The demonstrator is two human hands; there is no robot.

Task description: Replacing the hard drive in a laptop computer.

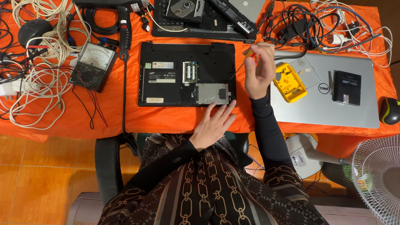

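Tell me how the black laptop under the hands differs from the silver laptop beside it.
The black laptop lies bottom-up with a cover off, its memory and drive bay exposed; the silver laptop is closed, lid up. The left hand touches the black one's near edge, while the silver one carries a yellow case and a small black box. Both lie flat on the orange cloth.

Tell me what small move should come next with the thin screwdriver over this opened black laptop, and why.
Probably lower the thin screwdriver in the right hand onto the right edge of the upturned black laptop. Its tip hovers there, beside the exposed silver hard drive, while the left hand braces the laptop's front edge. No screw head is clear enough to confirm.
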